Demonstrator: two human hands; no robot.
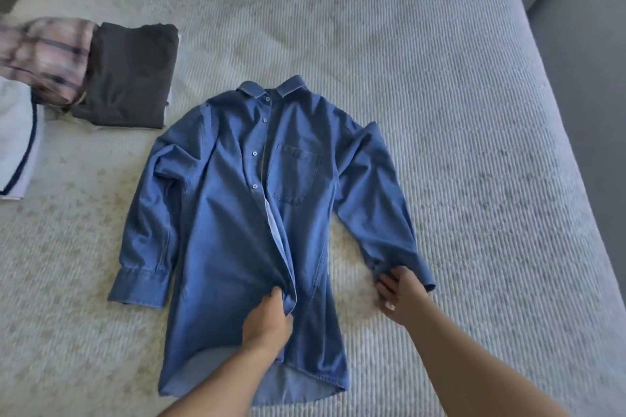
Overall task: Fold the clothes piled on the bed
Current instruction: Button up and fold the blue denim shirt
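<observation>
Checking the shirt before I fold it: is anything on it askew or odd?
The blue denim shirt has its lower front placket gaping open, the left hand pinching it. The right hand holds the bunched cuff. No damage shows.

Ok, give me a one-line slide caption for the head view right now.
Blue shirt spread face-up on the bed; left hand grips its front edge, right hand holds a cuff.

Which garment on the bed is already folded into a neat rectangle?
The dark grey garment, upper left. The blue denim shirt lies spread open; the plaid one is crumpled.
</observation>
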